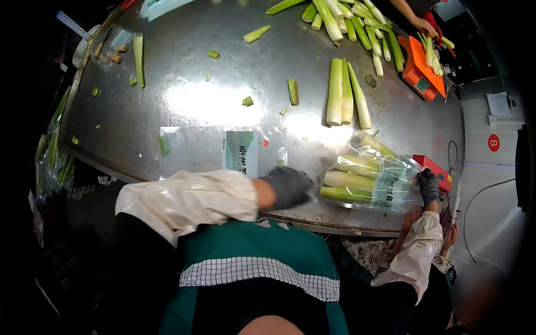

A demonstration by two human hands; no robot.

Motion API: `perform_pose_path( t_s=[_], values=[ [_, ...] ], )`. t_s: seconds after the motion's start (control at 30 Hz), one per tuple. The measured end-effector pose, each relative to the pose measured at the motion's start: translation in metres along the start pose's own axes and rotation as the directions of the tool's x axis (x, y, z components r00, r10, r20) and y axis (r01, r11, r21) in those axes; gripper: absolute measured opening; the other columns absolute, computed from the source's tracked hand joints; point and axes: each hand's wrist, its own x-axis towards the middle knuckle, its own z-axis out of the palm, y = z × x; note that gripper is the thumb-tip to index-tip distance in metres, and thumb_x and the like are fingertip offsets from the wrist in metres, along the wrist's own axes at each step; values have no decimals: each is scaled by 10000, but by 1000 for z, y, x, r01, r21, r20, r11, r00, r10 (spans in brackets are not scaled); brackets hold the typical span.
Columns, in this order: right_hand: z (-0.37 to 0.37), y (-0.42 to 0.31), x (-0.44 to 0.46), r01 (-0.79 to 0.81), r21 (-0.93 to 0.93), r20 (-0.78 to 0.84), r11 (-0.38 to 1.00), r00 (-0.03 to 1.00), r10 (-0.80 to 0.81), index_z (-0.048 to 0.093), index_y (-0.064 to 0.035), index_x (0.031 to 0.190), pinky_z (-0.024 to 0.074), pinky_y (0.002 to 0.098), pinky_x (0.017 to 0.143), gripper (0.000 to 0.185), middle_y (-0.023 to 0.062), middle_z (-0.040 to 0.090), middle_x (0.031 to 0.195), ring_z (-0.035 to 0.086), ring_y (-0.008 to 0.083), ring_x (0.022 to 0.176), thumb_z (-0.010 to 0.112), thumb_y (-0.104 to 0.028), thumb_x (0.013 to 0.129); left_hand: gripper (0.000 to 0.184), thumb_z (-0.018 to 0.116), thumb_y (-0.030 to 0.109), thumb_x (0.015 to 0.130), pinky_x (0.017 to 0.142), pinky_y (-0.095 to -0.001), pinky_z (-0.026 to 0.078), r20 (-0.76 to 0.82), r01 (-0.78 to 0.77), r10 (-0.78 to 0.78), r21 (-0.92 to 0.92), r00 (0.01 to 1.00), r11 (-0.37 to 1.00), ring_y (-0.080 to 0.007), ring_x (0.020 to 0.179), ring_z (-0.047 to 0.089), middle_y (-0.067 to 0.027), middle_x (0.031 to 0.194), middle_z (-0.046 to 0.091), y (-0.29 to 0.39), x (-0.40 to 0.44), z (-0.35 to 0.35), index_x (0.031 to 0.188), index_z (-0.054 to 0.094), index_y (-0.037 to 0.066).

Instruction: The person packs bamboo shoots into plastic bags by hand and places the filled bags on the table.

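My left hand (287, 187), in a grey glove, is smeared by motion over the table's near edge, between two clear plastic bags; its fingers cannot be made out. A flat, printed bag (195, 148) lies to its left, partly under my sleeve. On the right lies a filled bag (352, 178) with several pale green peeled stalks inside and a green-and-white label. My right hand (429, 187), also gloved, is closed on that bag's right end. Three peeled stalks (347, 92) lie side by side just beyond it.
A pile of stalks (357, 25) lies at the back of the metal table (184, 67), beside an orange scale (419, 70) with stalks on it. Another person's hand (425, 27) is near the scale. A red device (432, 172) sits at right. Trimmed scraps are scattered about.
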Motion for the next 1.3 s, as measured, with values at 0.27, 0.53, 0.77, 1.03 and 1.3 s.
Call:
perform_pose_path(
  t_s=[0.27, 0.53, 0.77, 1.03, 1.3],
  values=[
    [67, -321, -109, 619, -486, -104, 617, 661, -744, 542, -12, 974, 431, 341, 777, 246, 144, 569, 938, 553, 294, 863, 589, -97, 748, 964, 621, 569, 589, 954, -614, 92, -305, 507, -422, 299, 854, 809, -361, 1284, 82, -146, 1399, 124, -96, -69, 57, 1325, 221, 91],
    [289, -313, -189, 475, -122, 322, 872, 850, -418, 577, -20, 775, 457, 370, 593, 178, 118, 580, 657, 557, 252, 584, 564, -197, 772, 952, 616, 546, 610, 980, -580, 81, -446, 479, -361, 187, 819, 857, -314, 1299, 62, -100, 1412, 113, -120, -73, 89, 1339, 193, 104],
    [282, -314, -192, -538, 294, 802, 790, 588, 102, 579, -12, 774, 414, 209, 457, 124, 19, 541, 596, 486, 92, 437, 549, -130, 800, 911, 645, 485, 627, 1020, -493, 95, -581, 430, -327, 46, 746, 902, -300, 1289, 142, -139, 1383, 185, -128, -76, 96, 1325, 224, 77],
    [285, -315, -179, -311, 306, 816, 900, 572, -80, 556, -21, 711, 423, 214, 504, 78, 26, 558, 638, 509, 91, 521, 578, -73, 764, 467, 675, 302, 695, 794, -359, 429, -781, 265, -322, -207, 535, 942, -264, 917, 527, -166, 1010, 530, -91, -77, 77, 1049, 514, 43],
    [292, -382, -211, 119, 627, 530, 770, 659, -533, 515, -21, 698, 441, 248, 539, 111, 34, 563, 643, 513, 105, 571, 621, -53, 692, 247, 658, 147, 750, 527, -227, 395, -560, -117, -586, -774, 586, 622, -77, 580, 431, -5, 627, 449, -41, -83, 36, 747, 430, 54]
  ],
)
